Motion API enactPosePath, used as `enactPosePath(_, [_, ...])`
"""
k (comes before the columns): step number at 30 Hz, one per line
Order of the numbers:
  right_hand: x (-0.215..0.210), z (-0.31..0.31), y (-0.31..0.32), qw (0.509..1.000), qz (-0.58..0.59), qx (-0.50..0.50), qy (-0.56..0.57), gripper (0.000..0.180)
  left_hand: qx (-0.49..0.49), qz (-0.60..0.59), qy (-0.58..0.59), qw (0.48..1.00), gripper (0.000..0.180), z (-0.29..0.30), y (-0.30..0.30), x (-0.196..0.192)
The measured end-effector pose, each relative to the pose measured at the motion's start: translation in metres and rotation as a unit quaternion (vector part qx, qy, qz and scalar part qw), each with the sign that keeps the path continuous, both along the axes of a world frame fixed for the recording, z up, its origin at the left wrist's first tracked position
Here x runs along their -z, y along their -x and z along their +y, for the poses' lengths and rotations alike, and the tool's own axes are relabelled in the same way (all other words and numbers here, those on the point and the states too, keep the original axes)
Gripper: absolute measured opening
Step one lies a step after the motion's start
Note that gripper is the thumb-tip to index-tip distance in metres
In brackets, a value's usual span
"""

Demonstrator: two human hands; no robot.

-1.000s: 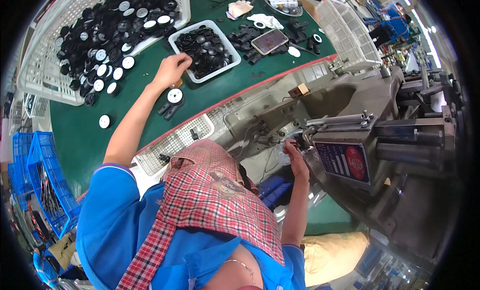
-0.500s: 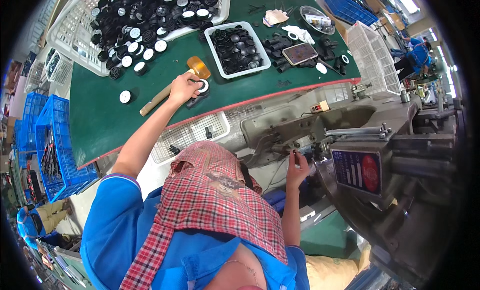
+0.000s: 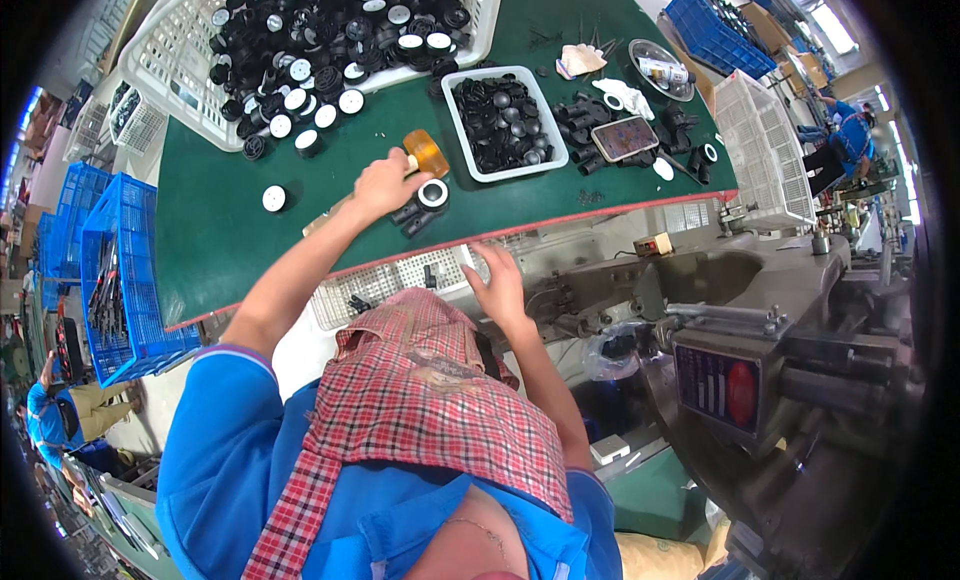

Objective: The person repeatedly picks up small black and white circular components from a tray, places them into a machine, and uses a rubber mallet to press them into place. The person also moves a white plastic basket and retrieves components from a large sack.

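Note:
On the green table, my left hand [image 3: 388, 185] closes round the wooden handle of a mallet [image 3: 427, 154] with an amber head, gripping close to that head. Just beside the mallet lies a black tubular part with a white ring [image 3: 432, 194] on it, near the table's front edge. My right hand [image 3: 500, 288] is raised in front of that edge, thumb and fingers apart, with nothing seen in it. A single white-faced black disc [image 3: 274, 198] lies to the left of the mallet handle.
A large white basket [image 3: 178, 98] of black and white discs stands at the back left. Right of the mallet is a white tub [image 3: 487, 174] of black parts, then a phone [image 3: 625, 138] among loose black fittings. A heavy metal machine [image 3: 770, 280] occupies the right side.
My left hand has gone from the white-ringed black part to the mallet handle. My right hand has left the machine, moving left and up toward the table edge. The whole view has shifted slightly.

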State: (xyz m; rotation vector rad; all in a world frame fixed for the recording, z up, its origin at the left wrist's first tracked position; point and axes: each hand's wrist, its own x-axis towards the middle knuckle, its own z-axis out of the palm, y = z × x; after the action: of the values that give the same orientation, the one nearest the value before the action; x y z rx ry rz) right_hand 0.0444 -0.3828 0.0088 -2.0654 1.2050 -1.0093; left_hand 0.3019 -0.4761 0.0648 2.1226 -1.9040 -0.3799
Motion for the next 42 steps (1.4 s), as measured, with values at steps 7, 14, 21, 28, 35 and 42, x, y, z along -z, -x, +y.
enactPosePath(7, [0.002,-0.088,-0.077,0.997,-0.040,-0.039,-0.057,0.072,0.037,0.000,-0.005,0.999,0.041,0.029,-0.042,0.004])
enactPosePath(14, [0.009,-0.089,-0.080,0.999,-0.020,-0.019,-0.040,0.062,0.021,0.225,0.044,0.973,0.031,0.087,-0.031,-0.059])
enactPosePath(21, [0.006,-0.086,-0.081,0.999,-0.026,0.001,-0.048,0.064,0.036,0.150,-0.014,0.988,0.037,0.094,-0.021,-0.050])
enactPosePath(28, [0.006,-0.087,-0.083,0.999,-0.033,0.008,-0.016,0.060,0.076,0.024,-0.045,0.996,0.035,0.079,-0.036,-0.036])
enactPosePath(35, [-0.003,-0.072,-0.086,0.999,0.037,0.000,0.010,0.066,0.047,-0.040,0.092,0.994,0.033,0.010,-0.065,0.009])
enactPosePath(42, [-0.002,0.042,-0.053,0.959,-0.077,0.024,-0.272,0.064,0.165,0.023,0.280,0.945,0.037,-0.047,-0.024,-0.008])
